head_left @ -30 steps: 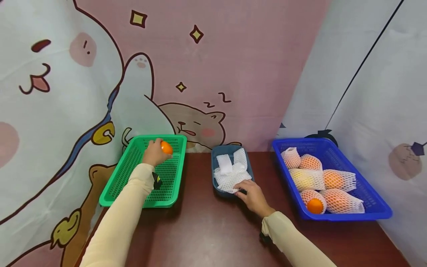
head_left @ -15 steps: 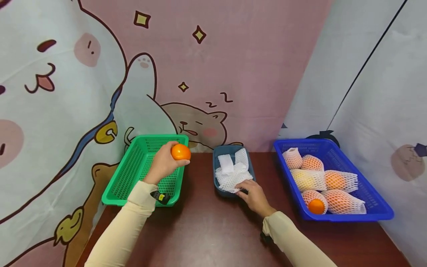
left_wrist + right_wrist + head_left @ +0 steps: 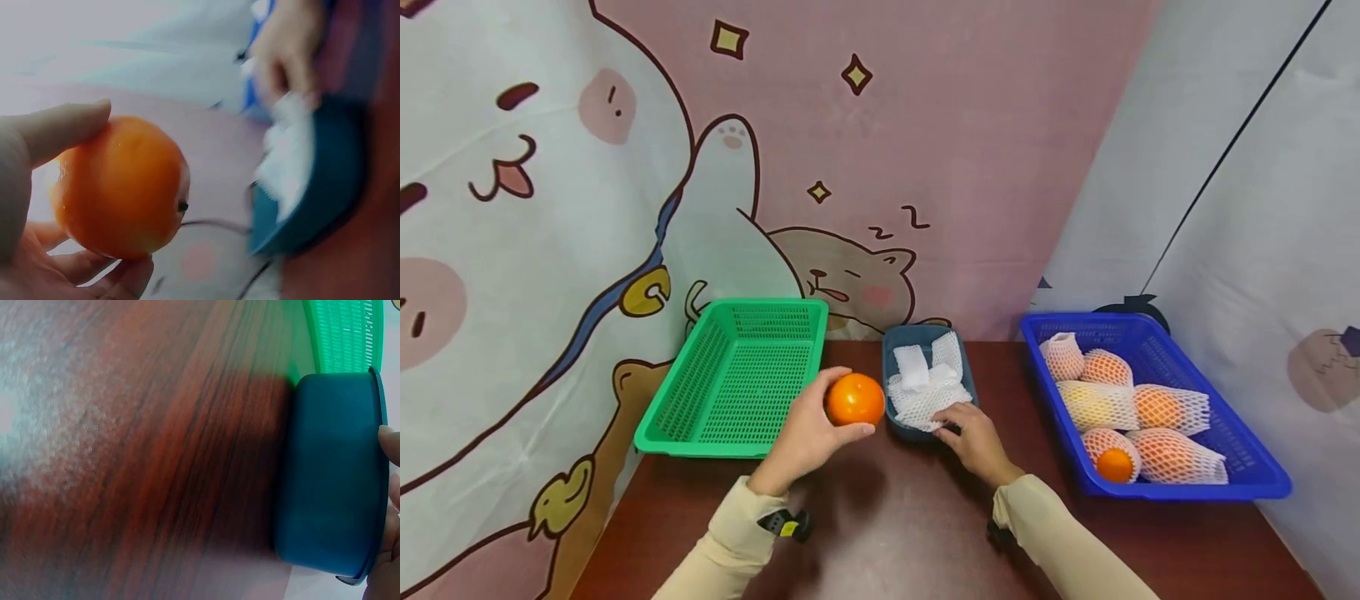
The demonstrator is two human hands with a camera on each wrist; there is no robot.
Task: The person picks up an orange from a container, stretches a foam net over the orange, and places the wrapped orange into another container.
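Note:
In the head view my left hand (image 3: 812,429) grips a glossy orange (image 3: 855,400) between thumb and fingers, above the table between the green basket and the small bin. Seen from the left wrist, the orange (image 3: 125,187) shows a small dark spot on its side. My right hand (image 3: 973,437) is at the near rim of the small dark blue bin (image 3: 891,342), its fingertips pinching a white foam net sleeve (image 3: 925,408). Several such sleeves lie in the bin. From the right wrist, the bin's wall (image 3: 331,469) hides the fingertips inside.
At the left stands a green basket (image 3: 816,333) with nothing in it. A blue basket (image 3: 1247,450) at the right holds several fruits in foam nets (image 3: 1176,457). A printed cloth (image 3: 985,167) hangs behind the brown table (image 3: 895,533).
My left hand has lifted the orange out of the green basket and brought it right and nearer, beside the bin. My right hand has stayed at the foam nets.

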